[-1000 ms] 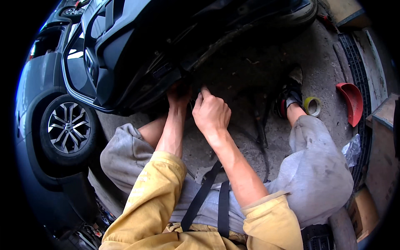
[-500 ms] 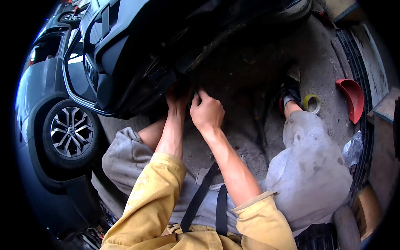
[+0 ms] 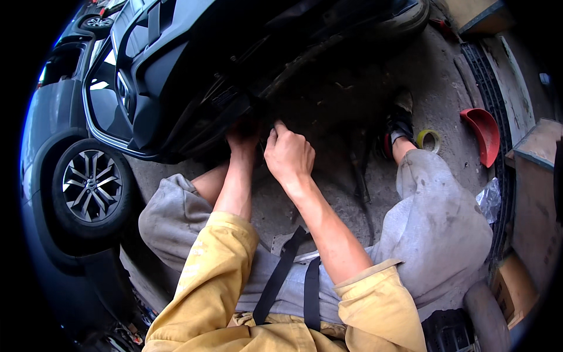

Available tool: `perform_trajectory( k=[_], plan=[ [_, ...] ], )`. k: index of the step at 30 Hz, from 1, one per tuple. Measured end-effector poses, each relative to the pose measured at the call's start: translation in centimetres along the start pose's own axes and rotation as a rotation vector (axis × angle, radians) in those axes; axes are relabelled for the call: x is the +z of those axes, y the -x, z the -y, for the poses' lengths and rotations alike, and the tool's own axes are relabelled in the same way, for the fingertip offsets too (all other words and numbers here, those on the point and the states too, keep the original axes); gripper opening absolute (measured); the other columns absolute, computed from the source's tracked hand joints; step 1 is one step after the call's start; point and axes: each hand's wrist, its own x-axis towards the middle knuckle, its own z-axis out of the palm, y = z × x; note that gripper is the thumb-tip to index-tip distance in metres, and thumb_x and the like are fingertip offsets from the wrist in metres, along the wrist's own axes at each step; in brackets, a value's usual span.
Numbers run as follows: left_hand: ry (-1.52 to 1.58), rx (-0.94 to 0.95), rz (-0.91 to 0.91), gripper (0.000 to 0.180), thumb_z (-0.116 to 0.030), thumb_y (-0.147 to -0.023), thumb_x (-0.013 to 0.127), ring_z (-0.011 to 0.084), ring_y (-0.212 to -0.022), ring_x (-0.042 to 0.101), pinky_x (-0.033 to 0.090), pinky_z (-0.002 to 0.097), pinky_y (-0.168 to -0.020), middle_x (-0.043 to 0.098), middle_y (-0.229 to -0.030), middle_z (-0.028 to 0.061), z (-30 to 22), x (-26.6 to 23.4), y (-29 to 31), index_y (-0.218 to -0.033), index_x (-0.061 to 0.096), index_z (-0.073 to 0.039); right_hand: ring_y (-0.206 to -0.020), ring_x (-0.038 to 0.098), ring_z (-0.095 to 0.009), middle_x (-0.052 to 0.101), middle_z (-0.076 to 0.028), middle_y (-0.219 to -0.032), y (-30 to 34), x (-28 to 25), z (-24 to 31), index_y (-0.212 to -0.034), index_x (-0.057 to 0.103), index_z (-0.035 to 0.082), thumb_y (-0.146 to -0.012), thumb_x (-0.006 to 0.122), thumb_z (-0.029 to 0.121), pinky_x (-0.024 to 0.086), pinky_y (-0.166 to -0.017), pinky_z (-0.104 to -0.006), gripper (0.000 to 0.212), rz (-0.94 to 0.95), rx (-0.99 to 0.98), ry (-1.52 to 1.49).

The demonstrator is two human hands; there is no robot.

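Above my hands hangs the dark lower edge of a car body (image 3: 217,111), deep in shadow. My left hand (image 3: 243,136) reaches up against this edge, and its fingers are lost in the dark. Close beside it on the right, my right hand (image 3: 290,152) is closed, thumb and forefinger together and pointing up at the shadowed edge. Whatever those fingers may hold is hidden. An open car door (image 3: 141,88) with its grey inner panel stands to the upper left of my hands.
Another dark car with a spoked wheel (image 3: 92,184) stands at the left. On the concrete floor at right lie a roll of yellow tape (image 3: 428,141), a curved red piece (image 3: 484,136) and crumpled clear plastic (image 3: 489,199). Cardboard boxes (image 3: 536,193) line the right side.
The view has shifted slightly, so the surroundings sit a little further left. Both hands stay at the car's lower edge; the right hand remains closed.
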Motion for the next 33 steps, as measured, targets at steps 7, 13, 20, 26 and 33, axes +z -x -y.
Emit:
perform_trajectory(
  k=[7, 13, 20, 26, 33],
  plan=[
    [-0.003, -0.034, 0.006, 0.021, -0.022, -0.084, 0.058, 0.032, -0.097, 0.063, 0.043, 0.0544, -0.099, 0.069, -0.094, 0.0115, -0.9, 0.1, -0.2, -0.093, 0.068, -0.007, -0.083, 0.069, -0.045, 0.069, -0.026, -0.083, -0.4, 0.7, 0.8, -0.112, 0.069, 0.007, -0.095, 0.053, 0.023, 0.055, -0.078, -0.0514, 0.028, 0.008, 0.022, 0.016],
    [-0.015, -0.042, 0.03, 0.027, -0.031, -0.089, 0.058, 0.0309, -0.099, 0.061, 0.04, 0.0557, -0.101, 0.069, -0.099, 0.009, -1.6, 0.7, 0.3, -0.1, 0.069, -0.009, -0.076, 0.069, -0.043, 0.069, -0.024, -0.077, -0.1, 3.0, 0.2, -0.11, 0.07, 0.009, -0.093, 0.055, 0.021, 0.057, -0.071, -0.0508, 0.026, -0.062, 0.015, 0.006],
    [-0.07, 0.012, -0.055, 0.029, -0.029, -0.089, 0.058, 0.0319, -0.099, 0.061, 0.043, 0.0517, -0.098, 0.068, -0.102, 0.011, -1.3, 1.6, 0.5, -0.106, 0.067, -0.007, -0.074, 0.069, -0.043, 0.07, -0.022, -0.076, -0.7, 3.1, -0.5, -0.103, 0.07, 0.009, -0.092, 0.056, 0.02, 0.057, -0.068, -0.0508, 0.022, -0.094, -0.007, -0.058],
    [-0.179, 0.031, -0.002, 0.028, -0.023, -0.089, 0.053, 0.0321, -0.091, 0.06, 0.047, 0.0475, -0.088, 0.067, -0.097, 0.0128, 0.6, 4.0, 2.1, -0.105, 0.066, -0.004, -0.074, 0.071, -0.04, 0.07, -0.023, -0.077, -2.5, 1.0, -0.7, -0.105, 0.069, 0.005, -0.092, 0.055, 0.019, 0.058, -0.068, -0.047, 0.023, -0.009, -0.091, 0.128],
    [-0.158, -0.032, 0.055, 0.017, -0.022, -0.089, 0.048, 0.0263, -0.07, 0.048, 0.043, 0.0478, -0.085, 0.051, -0.073, 0.01, -4.5, -2.3, -1.3, -0.083, 0.059, -0.01, -0.075, 0.069, -0.043, 0.069, -0.025, -0.077, 0.3, 1.1, -0.6, -0.114, 0.068, 0.006, -0.095, 0.053, 0.021, 0.056, -0.071, -0.052, 0.029, 0.012, -0.079, 0.0]
  ],
)
